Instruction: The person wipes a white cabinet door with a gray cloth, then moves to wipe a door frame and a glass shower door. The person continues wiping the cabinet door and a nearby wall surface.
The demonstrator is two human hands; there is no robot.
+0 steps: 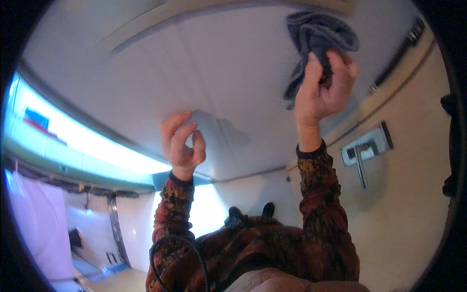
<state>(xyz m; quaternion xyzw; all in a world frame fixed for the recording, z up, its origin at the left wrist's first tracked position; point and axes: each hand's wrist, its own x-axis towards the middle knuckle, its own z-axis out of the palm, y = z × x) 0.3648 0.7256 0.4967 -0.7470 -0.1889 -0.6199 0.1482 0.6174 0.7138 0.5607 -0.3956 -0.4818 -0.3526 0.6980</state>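
My right hand (327,86) is raised at the upper right, its thumb and fingers closed round a bunched grey-blue cloth (318,34). The cloth hangs in folds against a smooth pale panel (233,63). My left hand (182,141) is held up at the middle left, in front of the same panel. Its fingers are bent and apart, with nothing between them. Whether the left fingertips touch the panel I cannot tell; a faint shadow lies on the surface beside them.
At the right, a beige door (399,204) carries a metal lever handle (364,155). A dark hinge (416,31) shows at the upper right. A brightly lit window (87,141) runs along the left, above a pale purple curtain (41,224). A black cord (202,263) loops by my left sleeve.
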